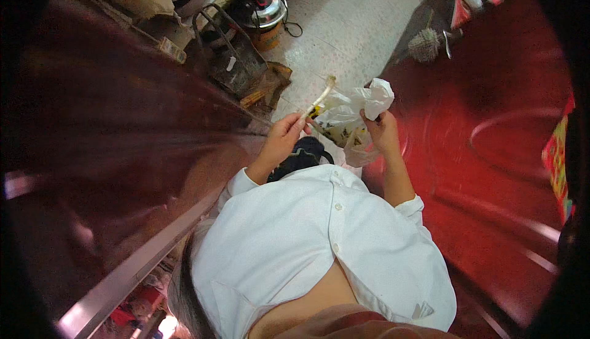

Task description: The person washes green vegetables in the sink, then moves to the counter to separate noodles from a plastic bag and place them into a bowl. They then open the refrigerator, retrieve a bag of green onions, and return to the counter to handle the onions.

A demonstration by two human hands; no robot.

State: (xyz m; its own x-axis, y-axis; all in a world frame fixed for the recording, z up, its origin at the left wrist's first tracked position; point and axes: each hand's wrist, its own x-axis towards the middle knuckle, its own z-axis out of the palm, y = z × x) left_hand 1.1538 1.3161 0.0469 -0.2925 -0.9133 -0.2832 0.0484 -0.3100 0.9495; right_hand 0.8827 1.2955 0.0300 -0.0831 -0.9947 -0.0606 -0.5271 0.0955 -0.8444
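Observation:
My left hand [284,137] grips a pale, slender stalk with a root tuft, likely a scallion or leek [321,98]. Its root end points up and away from me. In my right hand [381,129] is the gathered top of a white plastic bag [379,97], held just to the right of the stalk. Below and between my hands the bag sags, with dark and yellow patches showing on or through it. I cannot tell what those patches are.
Dark red glossy panels rise at left [138,140] and right [461,145]. Ahead on the tiled floor [341,21] stand a metal dustpan [235,62], a pot with a shiny lid [267,11] and black cables. A grey spiky object [424,45] lies at upper right.

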